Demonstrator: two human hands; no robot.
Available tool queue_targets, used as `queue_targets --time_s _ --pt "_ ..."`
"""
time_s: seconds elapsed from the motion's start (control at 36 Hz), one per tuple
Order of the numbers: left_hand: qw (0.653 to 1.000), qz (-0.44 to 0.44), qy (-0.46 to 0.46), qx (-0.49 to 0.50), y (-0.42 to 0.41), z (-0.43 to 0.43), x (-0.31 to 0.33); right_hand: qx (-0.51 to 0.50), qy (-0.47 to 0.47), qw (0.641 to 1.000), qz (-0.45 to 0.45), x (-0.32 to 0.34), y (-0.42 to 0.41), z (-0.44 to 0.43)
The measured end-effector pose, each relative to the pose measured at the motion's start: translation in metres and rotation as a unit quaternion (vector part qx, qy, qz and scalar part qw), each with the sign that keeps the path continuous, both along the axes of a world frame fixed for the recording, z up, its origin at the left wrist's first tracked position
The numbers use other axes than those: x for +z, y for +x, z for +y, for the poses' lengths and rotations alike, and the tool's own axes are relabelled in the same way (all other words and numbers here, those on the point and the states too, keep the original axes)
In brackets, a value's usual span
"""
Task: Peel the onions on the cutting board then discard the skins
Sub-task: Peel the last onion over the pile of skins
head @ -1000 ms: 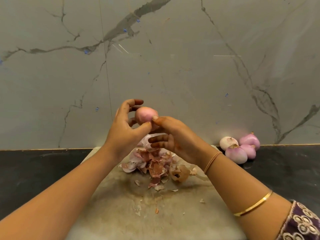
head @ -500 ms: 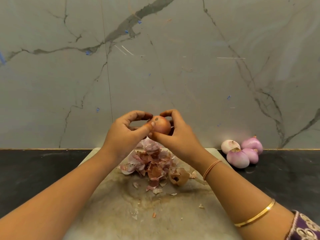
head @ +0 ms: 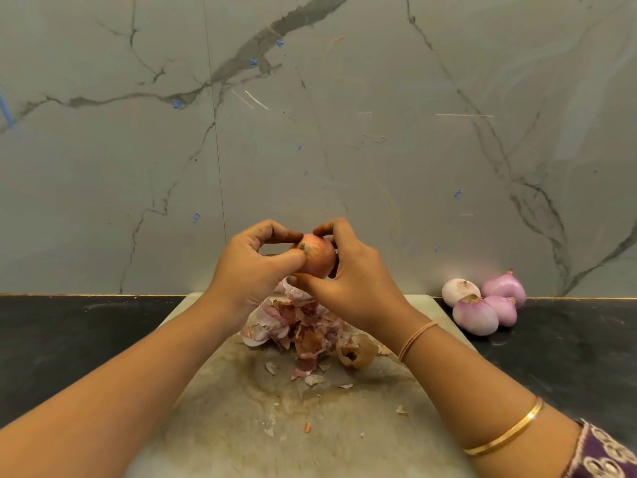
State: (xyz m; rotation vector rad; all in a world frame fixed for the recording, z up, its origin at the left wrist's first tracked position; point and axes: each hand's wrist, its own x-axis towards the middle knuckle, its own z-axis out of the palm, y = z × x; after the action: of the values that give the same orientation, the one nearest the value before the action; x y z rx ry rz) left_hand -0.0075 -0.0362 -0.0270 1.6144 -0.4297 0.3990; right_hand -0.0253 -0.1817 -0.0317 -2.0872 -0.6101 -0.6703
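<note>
A small onion (head: 319, 258) with orange-brown skin on it is held in the air above the far part of the pale cutting board (head: 241, 426). My left hand (head: 251, 267) grips its left side, thumb on the front, fingers curled over the top. My right hand (head: 351, 274) grips its right side, thumb beneath and fingers curled round the back. Below them a heap of pink and brown onion skins (head: 303, 329) lies on the board, with an empty brown skin shell (head: 355, 353) at its right edge.
Several peeled purple-white onions (head: 482, 301) lie on the black counter (head: 69, 339) right of the board, against the grey marble wall (head: 310, 132). Small skin flakes (head: 306, 427) are scattered over the near part of the board.
The onion has been turned in my hands: a pink peeled side showed before, now the brown-skinned root end faces me. My right hand has closed round its right side.
</note>
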Motion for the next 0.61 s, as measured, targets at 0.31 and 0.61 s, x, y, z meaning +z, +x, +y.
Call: queue_targets --time_s 0.31,0.61 --pt "1.0 -0.002 0.015 0.015 0.0019 0.0025 0.0008 0.004 0.018 0.999 0.04 0.0018 -0.001 -0.0018" --pt "0.999 -0.025 0.028 0.024 -0.0011 0.0032 0.0029 0.02 0.051 0.997 0.059 0.0026 -0.0014 -0.0028"
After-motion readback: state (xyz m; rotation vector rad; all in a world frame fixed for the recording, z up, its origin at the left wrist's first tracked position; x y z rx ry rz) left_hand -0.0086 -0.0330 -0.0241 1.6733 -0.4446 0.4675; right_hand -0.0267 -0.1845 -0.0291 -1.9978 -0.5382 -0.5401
